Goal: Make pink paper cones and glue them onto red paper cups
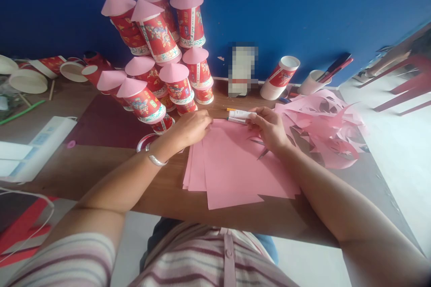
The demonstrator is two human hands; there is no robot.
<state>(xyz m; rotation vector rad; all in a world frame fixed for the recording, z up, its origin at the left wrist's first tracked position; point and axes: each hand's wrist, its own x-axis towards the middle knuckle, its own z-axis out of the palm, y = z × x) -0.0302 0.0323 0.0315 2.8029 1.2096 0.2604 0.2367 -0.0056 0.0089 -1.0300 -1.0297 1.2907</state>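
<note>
Pink paper sheets (235, 166) lie in a loose stack on the brown table (158, 193). My left hand (198, 126) is closed at the stack's upper left corner; whatever its fingertips hold is hidden. My right hand (269, 126) grips a white tube (240, 115) above the top edge of the sheets. Beside that tube is a thin orange-yellow item (230, 109). Scissors (263, 153) rest on the paper beneath my right hand, their blades pointing left and partly hidden.
Red paper-cup lanterns with pink cone tops (177, 83) are stacked at the back left. Pink paper scraps (323, 130) heap at the right. Behind stand stacked cups (281, 76) and a pen cup (311, 83). A white box (40, 148) is at the left.
</note>
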